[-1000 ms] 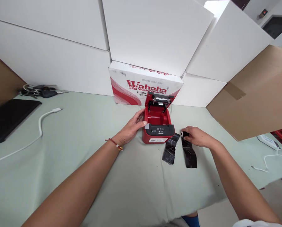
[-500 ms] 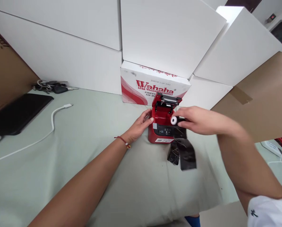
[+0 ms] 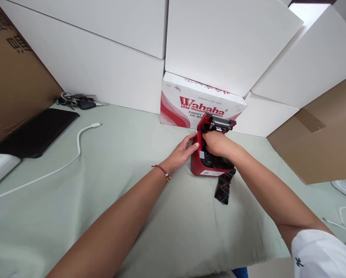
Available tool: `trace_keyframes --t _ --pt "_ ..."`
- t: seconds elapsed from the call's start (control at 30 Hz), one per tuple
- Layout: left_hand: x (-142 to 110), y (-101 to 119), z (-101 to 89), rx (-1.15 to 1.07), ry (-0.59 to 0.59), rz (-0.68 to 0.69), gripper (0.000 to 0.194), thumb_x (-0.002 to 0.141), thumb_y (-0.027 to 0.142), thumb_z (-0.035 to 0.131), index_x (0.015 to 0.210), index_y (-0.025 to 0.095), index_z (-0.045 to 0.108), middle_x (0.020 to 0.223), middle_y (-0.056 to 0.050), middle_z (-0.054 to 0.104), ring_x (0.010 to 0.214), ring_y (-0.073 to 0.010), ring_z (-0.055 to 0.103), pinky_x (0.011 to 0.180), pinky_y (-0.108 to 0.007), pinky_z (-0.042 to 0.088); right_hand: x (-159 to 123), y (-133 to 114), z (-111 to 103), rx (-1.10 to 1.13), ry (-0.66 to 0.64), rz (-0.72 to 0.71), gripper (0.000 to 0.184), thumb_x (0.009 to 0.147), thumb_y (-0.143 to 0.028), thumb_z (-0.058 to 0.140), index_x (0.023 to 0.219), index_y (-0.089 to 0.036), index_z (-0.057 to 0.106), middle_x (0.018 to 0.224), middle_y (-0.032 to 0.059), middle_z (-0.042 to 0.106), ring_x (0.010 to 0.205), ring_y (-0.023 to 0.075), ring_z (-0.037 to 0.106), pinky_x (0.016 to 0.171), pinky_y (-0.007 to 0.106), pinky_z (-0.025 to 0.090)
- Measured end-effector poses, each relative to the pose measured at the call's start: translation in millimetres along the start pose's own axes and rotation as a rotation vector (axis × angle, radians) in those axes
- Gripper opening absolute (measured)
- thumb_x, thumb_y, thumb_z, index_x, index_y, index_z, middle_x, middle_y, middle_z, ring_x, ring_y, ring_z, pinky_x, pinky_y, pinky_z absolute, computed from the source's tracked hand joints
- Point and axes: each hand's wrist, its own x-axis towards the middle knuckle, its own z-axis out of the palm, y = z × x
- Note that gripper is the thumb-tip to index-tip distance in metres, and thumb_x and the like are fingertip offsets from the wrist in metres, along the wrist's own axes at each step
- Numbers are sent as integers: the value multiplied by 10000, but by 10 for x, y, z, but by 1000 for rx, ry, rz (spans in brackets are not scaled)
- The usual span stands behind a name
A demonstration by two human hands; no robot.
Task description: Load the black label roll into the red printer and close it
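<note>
A small red printer (image 3: pixel 203 168) stands on the pale green cloth with its lid (image 3: pixel 218 122) tipped open at the back. My left hand (image 3: pixel 182 153) rests against the printer's left side, its fingers curled on the casing. My right hand (image 3: pixel 216 143) reaches down into the open paper bay; its fingers are closed over the black roll, which is hidden beneath them. A strip of black glossy ribbon (image 3: pixel 224 187) trails from the printer's front right onto the cloth.
A red and white Wahaha carton (image 3: pixel 187 104) sits just behind the printer, amid stacked white boxes. Brown cardboard (image 3: pixel 323 135) leans at the right. A black tablet (image 3: pixel 35 133), keys (image 3: pixel 75 101) and a white cable (image 3: pixel 74 152) lie at the left.
My right hand lifted the black roll from the cloth, carried it left over the printer and lowered it into the open bay. The ribbon tail followed. My left hand stayed on the printer.
</note>
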Motion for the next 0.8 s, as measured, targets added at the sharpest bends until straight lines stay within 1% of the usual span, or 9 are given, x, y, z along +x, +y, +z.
trace_keyframes --t 0.13,0.23,0.3,0.37,0.43,0.47,0.6,0.7,0.8 --pt "6 -27 -7 -10 16 -9 770 983 656 752 1605 245 561 1784 -144 512 1715 -346 412 1446 -560 275 48 73 38 85 26 13 295 962 -103 733 1251 -96 793 1331 242 814 1198 353 785 961 358 584" --pt "-2 -8 -5 -7 19 -5 753 989 649 747 1599 245 569 1775 -141 526 1711 -348 416 1442 -558 277 -196 181 69 194 83 0 341 1036 -180 693 1372 -152 743 1349 160 824 1198 285 783 990 334 584" --pt "-6 12 0 -1 20 -1 748 1000 651 732 1599 233 568 1766 -149 534 1700 -345 431 1436 -550 286 -482 219 185 345 278 3 295 1101 -249 613 1364 -197 737 1293 108 836 1122 239 788 974 328 592" --pt "-9 27 6 2 30 -4 738 1005 660 720 1585 225 576 1749 -154 551 1683 -339 452 1429 -541 296 -790 197 406 483 623 -4 263 1138 -326 555 1253 -216 765 1198 105 833 1033 243 774 946 373 605" --pt "-15 33 16 -1 45 -8 724 997 676 719 1554 229 597 1723 -149 578 1664 -333 473 1422 -530 308 -1044 114 697 474 896 -85 251 1143 -334 562 1241 -228 767 1218 128 818 1111 281 743 1012 449 598" --pt "-22 32 22 -5 53 -10 720 991 685 720 1539 233 605 1712 -144 589 1655 -332 484 1417 -526 316 -1134 57 848 446 959 -138 232 1132 -313 592 1268 -234 763 1241 132 812 1135 294 731 1024 478 598" --pt "-51 33 38 25 136 -49 727 970 698 724 1516 234 600 1724 -148 565 1622 -338 513 1376 -531 379 -1243 -141 1286 351 1070 -211 368 1081 -211 677 1448 -239 699 1335 147 784 1195 314 695 1028 512 617" --pt "13 113 34 167 269 -74 660 991 678 685 1469 227 632 1675 -155 603 1565 -342 559 1329 -546 436 -1202 -170 1401 358 1116 -196 462 1076 -153 649 1530 -244 647 1361 149 775 1231 312 691 1051 518 622" --pt "209 322 42 322 381 8 572 1030 675 615 1406 250 690 1623 -125 657 1559 -327 557 1346 -546 406 -1178 -145 1442 363 1115 -187 522 1078 -128 601 1582 -266 609 1393 141 775 1233 313 706 1046 528 622"
